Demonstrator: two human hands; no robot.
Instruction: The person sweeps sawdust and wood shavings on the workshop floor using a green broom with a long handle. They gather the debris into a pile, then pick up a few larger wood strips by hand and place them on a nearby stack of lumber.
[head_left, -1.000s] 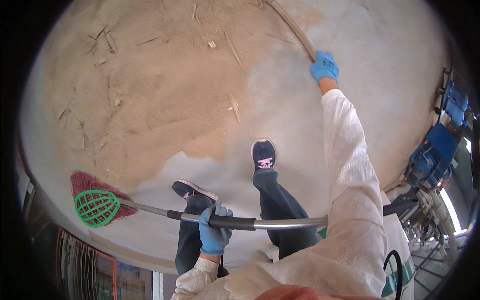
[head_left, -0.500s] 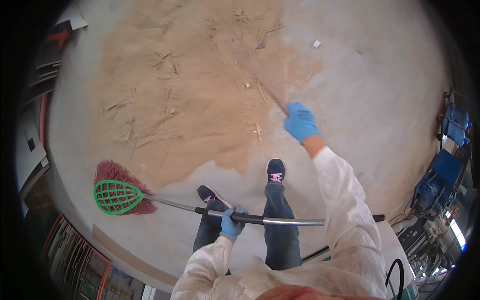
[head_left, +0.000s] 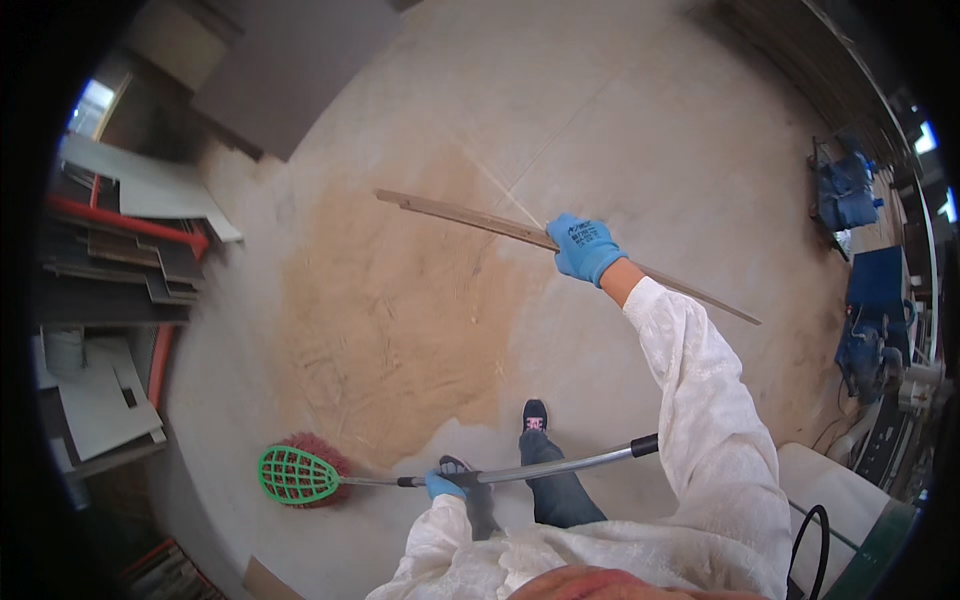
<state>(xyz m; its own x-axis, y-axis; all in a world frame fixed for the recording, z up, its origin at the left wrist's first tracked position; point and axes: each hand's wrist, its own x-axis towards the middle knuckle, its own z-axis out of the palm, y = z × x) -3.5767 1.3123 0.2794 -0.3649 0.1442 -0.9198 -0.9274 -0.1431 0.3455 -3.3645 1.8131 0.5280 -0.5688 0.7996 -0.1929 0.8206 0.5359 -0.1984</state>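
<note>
My right hand (head_left: 587,247), in a blue glove, is closed round long, thin wooden strips (head_left: 460,214). They stretch slantwise across the view on both sides of the fist, above the floor. Lower down, my gloved left hand (head_left: 445,485) grips the handle of a broom (head_left: 570,465) near my feet. The broom has a green lattice head and reddish bristles, out to the left, and its handle crosses in front of my legs. A wide spread of tan sawdust (head_left: 390,310) with small splinters covers the floor ahead of me.
On the left stand racks with stacked boards (head_left: 110,265) and a red rail (head_left: 125,222). A large dark panel (head_left: 300,70) is at the far left. Blue machines (head_left: 875,300) line the right side. A pale surface (head_left: 825,490) lies close by at lower right.
The wooden strips have swung from pointing away over the sawdust to lying crosswise, with both ends showing. My view has tilted up toward the far floor. My left hand still holds the broom.
</note>
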